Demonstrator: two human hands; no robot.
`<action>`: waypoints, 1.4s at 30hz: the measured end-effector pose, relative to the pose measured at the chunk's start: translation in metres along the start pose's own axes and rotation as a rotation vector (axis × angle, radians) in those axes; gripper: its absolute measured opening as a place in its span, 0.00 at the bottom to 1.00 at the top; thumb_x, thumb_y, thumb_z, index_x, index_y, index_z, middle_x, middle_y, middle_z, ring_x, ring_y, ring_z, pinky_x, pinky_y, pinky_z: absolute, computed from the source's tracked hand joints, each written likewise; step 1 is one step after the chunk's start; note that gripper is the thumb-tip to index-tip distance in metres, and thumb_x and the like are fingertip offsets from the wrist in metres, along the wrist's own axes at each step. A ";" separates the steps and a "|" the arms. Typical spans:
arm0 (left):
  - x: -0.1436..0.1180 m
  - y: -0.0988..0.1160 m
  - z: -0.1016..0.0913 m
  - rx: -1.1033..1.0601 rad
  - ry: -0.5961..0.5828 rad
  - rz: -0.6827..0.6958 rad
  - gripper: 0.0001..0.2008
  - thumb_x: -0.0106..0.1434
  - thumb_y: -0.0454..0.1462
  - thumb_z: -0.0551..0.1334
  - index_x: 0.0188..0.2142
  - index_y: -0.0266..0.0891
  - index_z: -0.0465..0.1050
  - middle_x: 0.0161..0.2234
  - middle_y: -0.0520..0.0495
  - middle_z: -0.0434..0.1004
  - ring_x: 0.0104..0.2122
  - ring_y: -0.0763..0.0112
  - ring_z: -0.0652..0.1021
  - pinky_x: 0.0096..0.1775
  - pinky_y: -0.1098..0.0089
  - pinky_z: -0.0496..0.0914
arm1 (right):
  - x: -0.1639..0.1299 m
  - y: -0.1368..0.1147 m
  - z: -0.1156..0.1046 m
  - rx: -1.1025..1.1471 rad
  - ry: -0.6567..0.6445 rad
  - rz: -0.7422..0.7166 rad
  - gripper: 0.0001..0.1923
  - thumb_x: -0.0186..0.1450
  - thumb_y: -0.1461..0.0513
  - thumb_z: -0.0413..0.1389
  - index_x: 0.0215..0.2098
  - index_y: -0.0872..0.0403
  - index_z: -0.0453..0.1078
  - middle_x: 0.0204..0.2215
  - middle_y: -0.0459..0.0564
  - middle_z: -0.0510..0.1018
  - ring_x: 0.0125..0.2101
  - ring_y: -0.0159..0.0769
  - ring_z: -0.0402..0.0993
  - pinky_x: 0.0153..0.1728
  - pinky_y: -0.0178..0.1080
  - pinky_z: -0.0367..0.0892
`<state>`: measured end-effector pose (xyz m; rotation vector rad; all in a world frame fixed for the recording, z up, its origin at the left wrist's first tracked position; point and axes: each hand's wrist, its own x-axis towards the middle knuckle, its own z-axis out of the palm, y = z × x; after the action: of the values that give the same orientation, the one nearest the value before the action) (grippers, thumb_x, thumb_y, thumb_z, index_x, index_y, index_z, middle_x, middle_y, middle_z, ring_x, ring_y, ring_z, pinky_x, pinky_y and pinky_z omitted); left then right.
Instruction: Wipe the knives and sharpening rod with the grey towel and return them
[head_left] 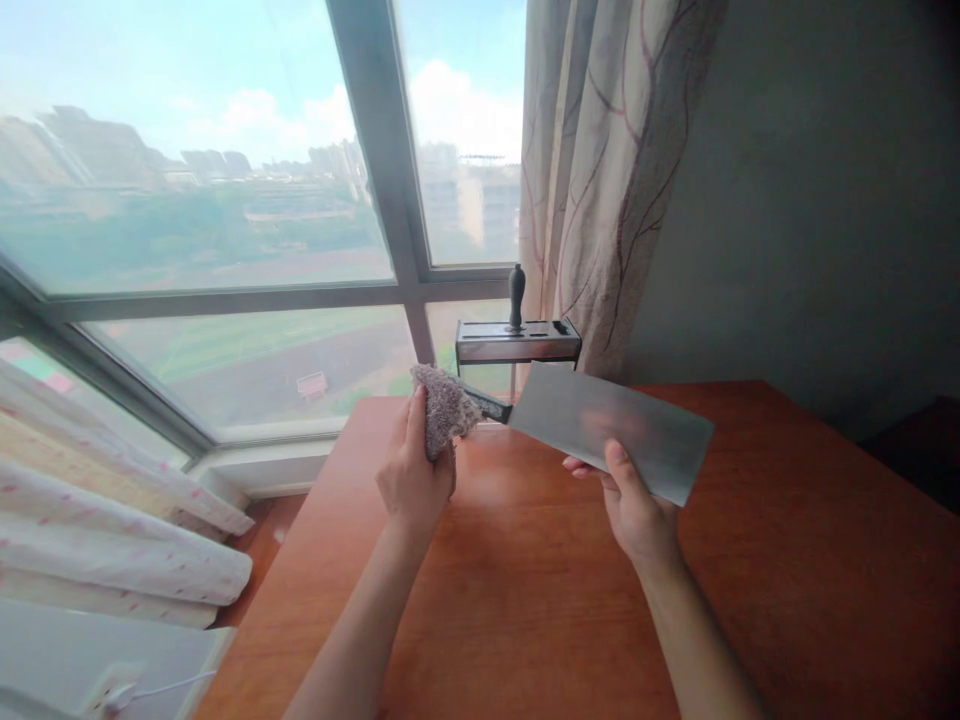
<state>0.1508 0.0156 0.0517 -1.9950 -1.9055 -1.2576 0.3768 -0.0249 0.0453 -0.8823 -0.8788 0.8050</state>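
Both forearms come up from the bottom edge, cut off before the elbows, and they reach over the wooden table (787, 600), which is the largest thing near and fills the lower part of the view; its right end goes into dark shadow, so I cannot say what stands there. Behind it the big window (225, 250) gives strong light, and the town outside is hazy and hard to read. At the right hangs a patterned curtain (600, 170), and at the lower left lie folded pale fabrics (112, 540) whose full shape is cut off by the frame. Above the table, held in the air and not resting, is the cleaver (611, 430), with its wide flat side tilted toward the camera, I think so that the surface can be seen and reached. The right hand (634, 505) supports the blade from below: the thumb presses on the face and the other fingers are closed behind it, mostly hidden. The left hand (412, 470) is closed around a gray cloth (444, 405), and the cloth wraps the cleaver's dark handle, so most of the handle is covered and I cannot tell how tight the grip is. At the table's far edge, by the window, stands a metal knife block (517, 342) with one black handle (516, 295) rising from a slot; its blade is hidden inside.
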 end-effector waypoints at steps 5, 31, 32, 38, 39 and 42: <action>-0.008 0.019 -0.002 0.051 -0.201 0.049 0.37 0.58 0.31 0.57 0.66 0.52 0.51 0.65 0.44 0.56 0.53 0.50 0.73 0.39 0.63 0.73 | -0.005 0.001 0.000 -0.137 -0.020 0.000 0.13 0.62 0.52 0.60 0.33 0.54 0.77 0.26 0.48 0.82 0.29 0.41 0.80 0.41 0.45 0.74; -0.012 0.025 0.004 0.059 -0.211 0.079 0.40 0.56 0.30 0.57 0.67 0.50 0.49 0.66 0.43 0.55 0.53 0.49 0.73 0.41 0.62 0.73 | -0.012 -0.003 0.008 -0.212 -0.093 0.019 0.16 0.64 0.50 0.56 0.32 0.52 0.79 0.30 0.49 0.83 0.32 0.41 0.80 0.44 0.45 0.73; -0.016 0.027 0.006 0.009 -0.218 0.114 0.40 0.56 0.30 0.57 0.67 0.49 0.47 0.66 0.44 0.55 0.54 0.50 0.71 0.43 0.62 0.73 | -0.011 -0.002 0.007 -0.208 -0.085 0.016 0.16 0.64 0.50 0.56 0.32 0.52 0.79 0.30 0.49 0.83 0.32 0.41 0.80 0.44 0.44 0.73; -0.015 0.024 0.005 -0.023 -0.264 0.125 0.40 0.57 0.31 0.57 0.67 0.48 0.47 0.66 0.43 0.55 0.56 0.49 0.70 0.46 0.60 0.71 | -0.003 0.006 -0.001 -0.075 -0.026 0.030 0.14 0.63 0.52 0.58 0.35 0.54 0.76 0.29 0.49 0.82 0.30 0.41 0.80 0.39 0.45 0.76; -0.011 0.020 0.003 -0.039 -0.248 0.071 0.39 0.57 0.31 0.58 0.67 0.48 0.48 0.65 0.43 0.57 0.55 0.49 0.71 0.45 0.60 0.71 | -0.002 0.006 -0.001 -0.049 -0.021 0.029 0.13 0.63 0.52 0.59 0.35 0.54 0.76 0.28 0.49 0.82 0.28 0.40 0.80 0.36 0.44 0.77; 0.003 0.001 0.003 -0.255 -0.168 -0.146 0.36 0.56 0.33 0.60 0.64 0.48 0.56 0.59 0.44 0.68 0.51 0.49 0.74 0.44 0.61 0.71 | 0.000 0.005 0.002 0.001 -0.009 0.020 0.12 0.62 0.54 0.60 0.36 0.55 0.74 0.28 0.48 0.82 0.23 0.38 0.79 0.28 0.41 0.77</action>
<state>0.1527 0.0194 0.0527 -2.1803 -2.0947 -1.4797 0.3738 -0.0218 0.0414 -0.8886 -0.8790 0.8271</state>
